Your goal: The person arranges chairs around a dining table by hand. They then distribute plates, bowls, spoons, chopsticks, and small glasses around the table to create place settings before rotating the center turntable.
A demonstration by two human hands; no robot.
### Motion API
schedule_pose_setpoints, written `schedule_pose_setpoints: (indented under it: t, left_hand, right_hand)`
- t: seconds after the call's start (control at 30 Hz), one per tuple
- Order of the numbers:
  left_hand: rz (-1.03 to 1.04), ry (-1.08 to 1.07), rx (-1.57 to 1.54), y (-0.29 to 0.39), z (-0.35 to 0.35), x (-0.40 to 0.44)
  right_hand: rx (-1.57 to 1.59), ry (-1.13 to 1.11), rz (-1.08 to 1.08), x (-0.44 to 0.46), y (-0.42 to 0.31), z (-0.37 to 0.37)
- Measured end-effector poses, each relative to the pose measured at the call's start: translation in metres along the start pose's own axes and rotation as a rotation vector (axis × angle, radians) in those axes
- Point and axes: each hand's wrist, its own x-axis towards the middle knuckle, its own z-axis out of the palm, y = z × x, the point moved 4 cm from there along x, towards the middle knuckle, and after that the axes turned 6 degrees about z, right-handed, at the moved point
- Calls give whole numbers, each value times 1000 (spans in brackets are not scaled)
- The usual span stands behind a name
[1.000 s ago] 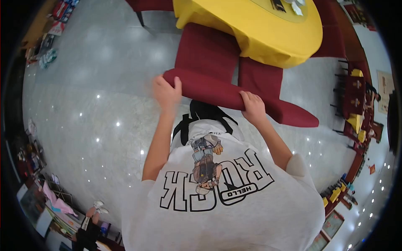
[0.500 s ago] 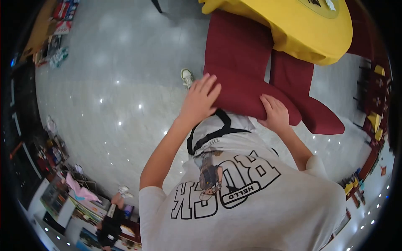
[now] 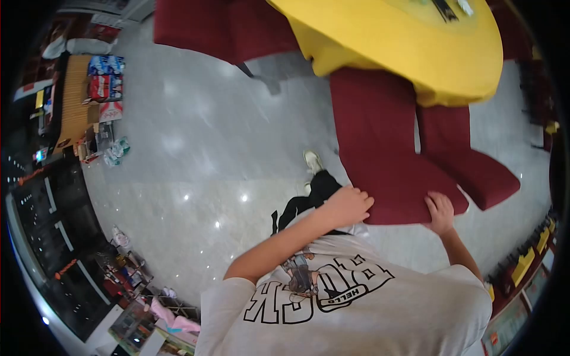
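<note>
A chair with a dark red cover (image 3: 386,184) stands in front of me, its backrest towards my body and its seat reaching to the yellow tablecloth (image 3: 368,35). My left hand (image 3: 347,206) is closed round the left corner of the backrest, its fingers curled over the edge. On the right part of the backrest's top edge, my right hand (image 3: 440,212) grips with its fingers over the red cloth; its thumb is partly hidden. A second red chair (image 3: 475,169) stands close beside the first, on the right, touched by neither hand.
More red chairs (image 3: 231,26) stand at the upper left by the round table. A shiny grey tiled floor (image 3: 225,136) spreads to the left. Stacked boxes (image 3: 107,86) lie at the far left, and a cluttered rack (image 3: 127,270) stands at the lower left.
My view has swung left, bringing more red chairs and boxes in. My left hand, earlier spread on the backrest, has closed round its corner. The backrest appears more upright to my view.
</note>
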Motion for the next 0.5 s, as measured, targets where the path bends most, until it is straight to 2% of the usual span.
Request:
schedule_pose_setpoints:
  t: [0.03,0.1,0.23,0.33,0.37,0.4,0.43,0.47,0.5]
  left_hand:
    - [-39,-22,13,-7,-7,-10]
    - [-48,177,-17,-31,-27,-43]
    - [-297,411,-33,-101,-79,-127]
    - [-364,554,31,-162,-96,-204]
    - [-445,569,-39,-182,-102,-229]
    - [-524,583,-110,-203,-107,-255]
    - [-509,597,-105,-223,-108,-278]
    - [-570,533,-62,-247,-101,-301]
    - [-627,483,-14,-275,-100,-318]
  right_hand:
    - [-16,-42,24,1,-2,-1]
    - [-17,-83,58,3,-5,-2]
    - [-85,-81,119,10,-19,-8]
    - [-170,-80,401,7,-34,-11]
    - [-180,-67,407,1,-40,-4]
    - [-347,-66,558,-11,-35,8]
    - [-515,-63,710,-13,-30,19]
    - [-527,-52,715,-5,-34,27]
    - [-490,-136,1132,1,-23,33]
